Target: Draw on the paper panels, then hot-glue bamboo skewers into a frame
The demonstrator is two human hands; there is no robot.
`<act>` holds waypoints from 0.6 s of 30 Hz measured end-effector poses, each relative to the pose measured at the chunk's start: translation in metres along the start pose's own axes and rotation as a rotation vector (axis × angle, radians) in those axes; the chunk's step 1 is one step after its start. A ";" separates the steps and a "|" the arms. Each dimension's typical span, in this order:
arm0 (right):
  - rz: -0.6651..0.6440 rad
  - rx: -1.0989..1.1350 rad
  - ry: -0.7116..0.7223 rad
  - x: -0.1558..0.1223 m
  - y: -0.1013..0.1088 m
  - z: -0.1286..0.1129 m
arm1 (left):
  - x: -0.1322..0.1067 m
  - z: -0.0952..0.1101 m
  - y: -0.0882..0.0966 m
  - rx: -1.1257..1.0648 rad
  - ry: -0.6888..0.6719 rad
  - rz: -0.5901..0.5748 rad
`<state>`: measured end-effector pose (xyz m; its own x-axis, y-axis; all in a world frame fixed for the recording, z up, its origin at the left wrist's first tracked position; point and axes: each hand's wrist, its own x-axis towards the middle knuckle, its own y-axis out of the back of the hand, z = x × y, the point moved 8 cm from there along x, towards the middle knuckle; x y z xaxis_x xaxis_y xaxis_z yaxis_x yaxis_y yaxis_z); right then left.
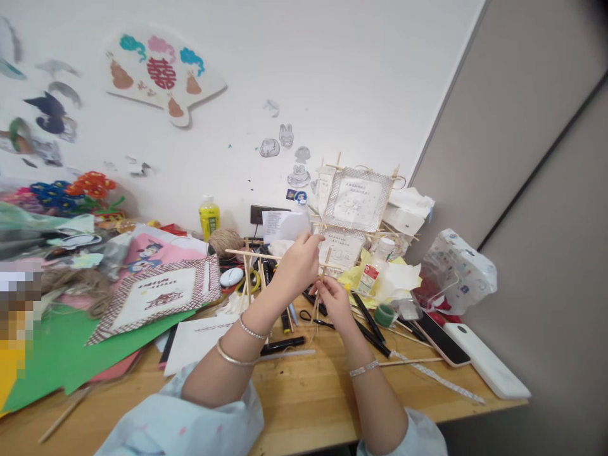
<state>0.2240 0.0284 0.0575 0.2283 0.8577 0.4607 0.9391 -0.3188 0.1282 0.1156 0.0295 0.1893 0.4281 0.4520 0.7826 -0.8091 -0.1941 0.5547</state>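
Observation:
My left hand is raised over the wooden desk, fingers closed on the top of a frame of thin wooden sticks. Just below and to the right, my right hand pinches a vertical stick of the same frame. The frame stands upright between both hands. Behind them stands a finished stick lantern with patterned paper panels. Black pens and scissors lie under my hands.
A patterned paper panel lies on green paper at the left. A yellow glue bottle and a twine ball stand by the wall. A green tape roll, a phone and a white case lie at the right edge.

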 end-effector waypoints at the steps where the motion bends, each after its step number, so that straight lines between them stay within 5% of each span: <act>1: 0.000 -0.004 -0.002 0.000 0.000 0.000 | 0.000 0.000 0.000 -0.002 -0.004 0.002; 18: -0.012 -0.032 0.014 -0.001 -0.001 -0.004 | -0.002 0.004 -0.004 -0.023 -0.062 -0.003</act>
<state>0.2220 0.0260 0.0599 0.2133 0.8557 0.4715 0.9330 -0.3216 0.1617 0.1198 0.0261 0.1868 0.4542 0.3974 0.7974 -0.8166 -0.1721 0.5509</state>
